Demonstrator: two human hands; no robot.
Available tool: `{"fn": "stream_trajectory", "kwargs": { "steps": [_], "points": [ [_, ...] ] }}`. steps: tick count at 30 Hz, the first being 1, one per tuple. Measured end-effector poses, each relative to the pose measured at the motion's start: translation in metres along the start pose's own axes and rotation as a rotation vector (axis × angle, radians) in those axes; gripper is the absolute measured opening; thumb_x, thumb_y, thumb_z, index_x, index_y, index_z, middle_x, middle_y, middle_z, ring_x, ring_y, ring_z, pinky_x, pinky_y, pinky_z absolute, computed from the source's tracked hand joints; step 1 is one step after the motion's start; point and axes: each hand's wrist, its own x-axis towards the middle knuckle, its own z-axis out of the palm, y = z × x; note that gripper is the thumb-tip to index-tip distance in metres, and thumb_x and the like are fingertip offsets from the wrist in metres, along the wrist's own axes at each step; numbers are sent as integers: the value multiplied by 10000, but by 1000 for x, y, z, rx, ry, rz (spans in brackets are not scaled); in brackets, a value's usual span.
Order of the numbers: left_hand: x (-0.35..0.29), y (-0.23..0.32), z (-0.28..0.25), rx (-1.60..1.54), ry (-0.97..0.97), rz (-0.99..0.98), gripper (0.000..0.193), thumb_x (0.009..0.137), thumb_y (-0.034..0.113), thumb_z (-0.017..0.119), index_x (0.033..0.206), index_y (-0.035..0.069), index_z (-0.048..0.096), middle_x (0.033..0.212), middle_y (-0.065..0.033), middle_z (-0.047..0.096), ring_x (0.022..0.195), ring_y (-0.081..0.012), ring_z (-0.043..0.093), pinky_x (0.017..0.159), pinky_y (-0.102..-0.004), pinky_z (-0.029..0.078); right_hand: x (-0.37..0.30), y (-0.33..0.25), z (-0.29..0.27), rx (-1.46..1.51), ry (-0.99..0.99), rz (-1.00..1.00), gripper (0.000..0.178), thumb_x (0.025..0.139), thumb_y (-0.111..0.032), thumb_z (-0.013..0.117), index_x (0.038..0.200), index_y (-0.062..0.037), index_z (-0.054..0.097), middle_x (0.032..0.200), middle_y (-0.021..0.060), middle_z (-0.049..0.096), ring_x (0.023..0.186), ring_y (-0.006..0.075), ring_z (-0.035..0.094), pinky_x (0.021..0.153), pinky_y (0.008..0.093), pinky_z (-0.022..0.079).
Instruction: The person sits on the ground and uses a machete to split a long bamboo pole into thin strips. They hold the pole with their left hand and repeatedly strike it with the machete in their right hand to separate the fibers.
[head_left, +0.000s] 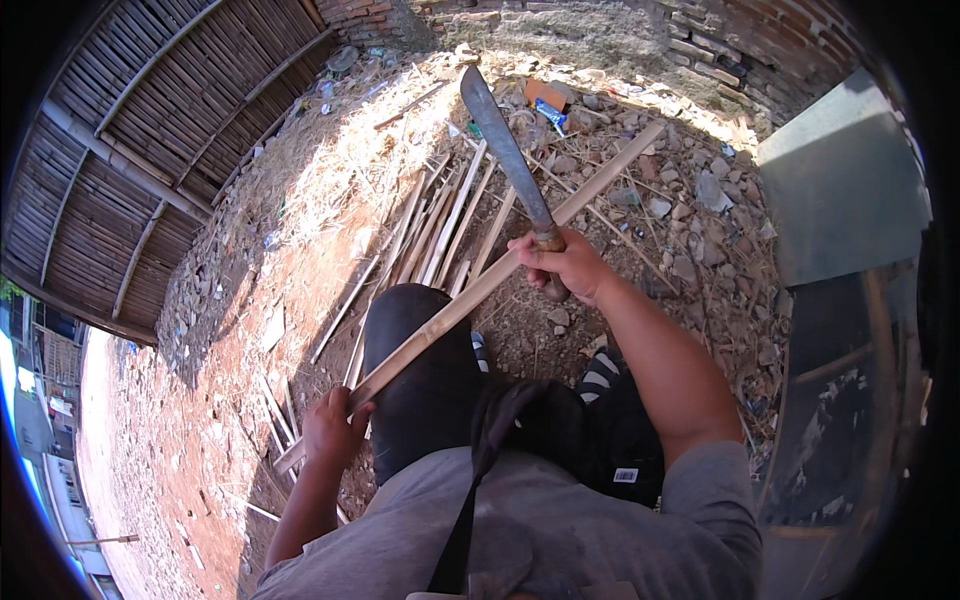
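Observation:
A long split bamboo strip (430, 333) runs slantwise across my raised left knee, from low at the left up to the far right. Near its lower end, my left hand (335, 425) is closed around it. My right hand (567, 265) grips the wooden handle of a machete (507, 150), whose broad, worn blade points up and away from me. Behind that hand the strip passes, close to the handle; whether the right fingers also touch it I cannot tell. More bamboo strips (440, 222) lie in a loose pile on the ground beyond my knee.
Broken stones and rubble (690, 215) cover the ground at the right, with a blue wrapper (551, 117) farther off. A woven bamboo wall (150, 130) stands at the left and a brick wall (560, 35) at the back. Grey panels (845, 185) line the right side.

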Motion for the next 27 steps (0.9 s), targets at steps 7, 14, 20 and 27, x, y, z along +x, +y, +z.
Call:
{"fn": "stream_trajectory", "kwargs": {
  "steps": [7, 14, 20, 27],
  "points": [
    [5, 16, -4, -120, -49, -4, 371, 978, 393, 604, 918, 27, 589, 776, -245, 646, 759, -473, 641, 681, -565, 484, -10, -24, -26, -920, 393, -104, 588, 830, -449, 785, 1245, -52, 661, 1041, 172, 721, 1030, 328, 690, 911, 418, 532],
    [15, 27, -15, -185, -141, -23, 432, 1010, 402, 548, 849, 3, 588, 739, -269, 638, 749, -500, 633, 673, -581, 467, -26, -45, 14, -1298, -37, -76, 366, 818, -402, 758, 1013, -104, 674, 912, 176, 701, 924, 380, 679, 805, 484, 540],
    [17, 35, -8, -120, -157, -73, 439, 1005, 434, 548, 881, 14, 573, 748, -271, 645, 757, -497, 641, 669, -592, 474, -10, -9, 18, -1372, 12, -229, 249, 807, -309, 729, 919, -110, 633, 815, 166, 685, 857, 389, 680, 752, 497, 540],
    [18, 33, -3, -98, -172, -69, 432, 1000, 443, 551, 916, 19, 545, 767, -271, 650, 769, -495, 647, 668, -583, 489, -6, -8, 13, -1334, 90, -132, 298, 775, -228, 735, 1037, -101, 672, 875, 169, 709, 876, 395, 680, 779, 496, 548]
  ]
}}
